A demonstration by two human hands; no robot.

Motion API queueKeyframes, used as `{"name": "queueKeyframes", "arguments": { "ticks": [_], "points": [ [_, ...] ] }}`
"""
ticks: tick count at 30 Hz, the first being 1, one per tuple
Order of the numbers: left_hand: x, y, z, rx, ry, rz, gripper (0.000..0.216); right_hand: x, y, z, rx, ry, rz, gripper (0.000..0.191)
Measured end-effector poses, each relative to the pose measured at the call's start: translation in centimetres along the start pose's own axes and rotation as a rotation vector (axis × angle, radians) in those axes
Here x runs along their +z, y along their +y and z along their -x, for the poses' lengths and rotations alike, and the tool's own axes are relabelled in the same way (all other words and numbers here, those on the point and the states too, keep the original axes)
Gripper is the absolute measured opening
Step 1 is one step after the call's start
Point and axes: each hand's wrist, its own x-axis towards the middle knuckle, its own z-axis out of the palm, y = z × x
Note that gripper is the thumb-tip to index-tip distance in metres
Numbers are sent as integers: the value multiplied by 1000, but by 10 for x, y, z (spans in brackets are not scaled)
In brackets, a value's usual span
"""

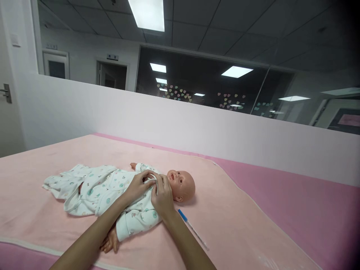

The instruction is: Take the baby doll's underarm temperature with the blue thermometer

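Note:
A baby doll [185, 185] lies on its back, head to the right, in a white printed baby outfit [107, 185]. At the upper chest, near the neck, my left hand [140, 186] pinches the outfit's fabric with bent fingers. Close beside it my right hand [163, 195] has its fingers curled on the same fabric, just below the doll's chin. The fingertips of both hands nearly meet, and the fastening beneath them is hidden. One doll hand [111, 240] sticks out of the near sleeve by my left forearm.
A pen with a blue cap [193, 229] lies right of my right forearm. The doll rests on a peach-pink mat [239, 225] over a darker pink surface [309, 195]. Behind stands a white low wall [168, 120] with glass above it.

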Motion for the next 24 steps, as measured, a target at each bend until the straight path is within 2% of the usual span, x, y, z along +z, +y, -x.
{"name": "queueKeyframes", "arguments": {
  "ticks": [11,19,24],
  "points": [
    [-4,1,-3,-60,-74,140,20,4,-2,2,51,50,23,38],
    [-5,1,-3,-47,-67,35,14,8,0,2,236,87,-150,28],
    [-3,2,-1,-51,-86,19,17,12,1,4,255,98,-177,28]
  ]
}}
